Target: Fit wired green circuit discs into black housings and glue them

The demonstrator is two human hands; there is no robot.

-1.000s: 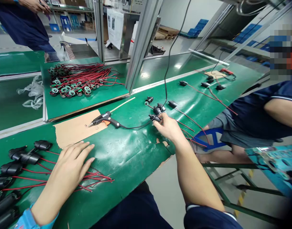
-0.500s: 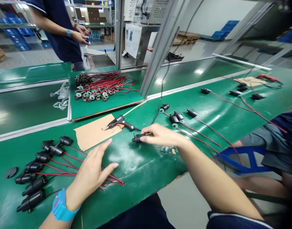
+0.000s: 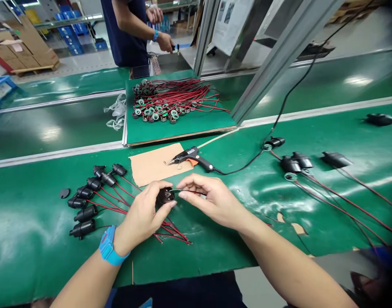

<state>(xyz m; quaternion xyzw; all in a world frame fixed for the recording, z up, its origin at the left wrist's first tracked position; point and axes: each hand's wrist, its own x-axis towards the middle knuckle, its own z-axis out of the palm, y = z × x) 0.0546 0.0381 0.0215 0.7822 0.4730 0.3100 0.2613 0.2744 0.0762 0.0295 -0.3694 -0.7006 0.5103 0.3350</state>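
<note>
Between thumb and fingers, my left hand (image 3: pixel 143 209) holds a black cylindrical housing (image 3: pixel 166 195), its open end facing right. My right hand (image 3: pixel 211 199) pinches the thin wires (image 3: pixel 183 191) that come out of that end. Left of my hands lie several black housings (image 3: pixel 83 213) with red leads (image 3: pixel 119 208) running toward me, partly hidden under my left hand. Beyond my hands, a black glue gun (image 3: pixel 196 159) with an orange trigger rests with its nozzle over a piece of cardboard (image 3: pixel 147 164).
On the right lie more black housings (image 3: pixel 292 164) with wires and green rings. A raised green board (image 3: pixel 183 132) at the back bears many red-wired round parts. A metal post (image 3: pixel 285 55) slants up beside it. A black cap (image 3: pixel 64 193) lies far left. Across the bench stands another person (image 3: pixel 128 34).
My right hand has brought the black housing left to my left hand, which now grips it. My right fingers have shifted to its wires. The view has turned left.
</note>
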